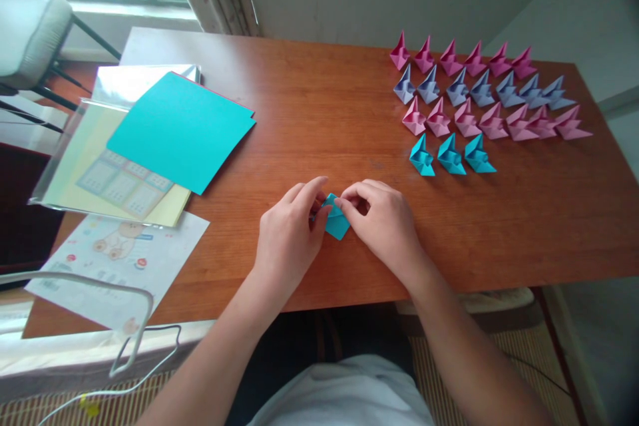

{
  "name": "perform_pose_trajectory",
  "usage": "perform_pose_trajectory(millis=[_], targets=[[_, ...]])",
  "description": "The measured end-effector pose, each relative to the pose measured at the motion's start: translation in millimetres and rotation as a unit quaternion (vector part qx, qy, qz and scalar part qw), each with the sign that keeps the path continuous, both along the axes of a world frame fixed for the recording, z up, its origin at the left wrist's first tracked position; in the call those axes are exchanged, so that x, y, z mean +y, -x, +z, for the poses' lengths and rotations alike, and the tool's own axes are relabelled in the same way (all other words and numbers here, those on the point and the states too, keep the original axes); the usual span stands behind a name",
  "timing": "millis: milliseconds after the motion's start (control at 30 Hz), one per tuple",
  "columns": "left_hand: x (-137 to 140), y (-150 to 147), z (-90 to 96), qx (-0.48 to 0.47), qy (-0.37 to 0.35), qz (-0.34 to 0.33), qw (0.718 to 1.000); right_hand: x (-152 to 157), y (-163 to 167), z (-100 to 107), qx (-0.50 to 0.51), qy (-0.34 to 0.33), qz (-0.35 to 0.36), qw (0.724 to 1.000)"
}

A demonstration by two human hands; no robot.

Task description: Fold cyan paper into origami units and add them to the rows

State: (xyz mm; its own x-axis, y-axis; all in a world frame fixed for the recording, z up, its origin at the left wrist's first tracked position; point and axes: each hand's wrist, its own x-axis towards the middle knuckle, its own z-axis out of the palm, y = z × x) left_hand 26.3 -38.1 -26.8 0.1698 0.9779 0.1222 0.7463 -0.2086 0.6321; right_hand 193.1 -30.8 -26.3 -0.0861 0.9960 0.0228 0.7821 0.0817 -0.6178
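Observation:
A small folded piece of turquoise origami paper (338,225) is held between both hands, just above the front part of the table. My left hand (294,219) pinches its left side with thumb and fingers. On the upper right edge, the thumb and fingers of my right hand (379,213) are closed on the same paper. My fingers hide part of the folds. To the right stand finished-looking folded shapes with pointed tips: a row of turquoise ones (452,156), a pink row (468,120), a lavender row (482,90) and a darker pink row (475,60).
Turquoise paper sheets (184,126) lie on a clear packet of pale yellow paper (64,173) at the left. Below it is a printed white sheet (170,253). A bent white metal bar (100,283) crosses the table's lower left corner. A chair (40,26) stands beyond the left edge.

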Motion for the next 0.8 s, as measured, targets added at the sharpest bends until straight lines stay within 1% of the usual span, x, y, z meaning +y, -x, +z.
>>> perform_pose_trajectory(millis=[200, 800], targets=[[-0.8, -1.5, -1.9, -0.018, -0.004, 0.0, 1.0, 0.1, 1.5, 0.3, -0.002, 0.002, -0.008, 1.0], [-3.4, -7.8, -3.4, 0.04, -0.03, 0.013, 0.999, -1.6, 4.3, -3.5, -0.003, -0.02, -0.021, 1.0]])
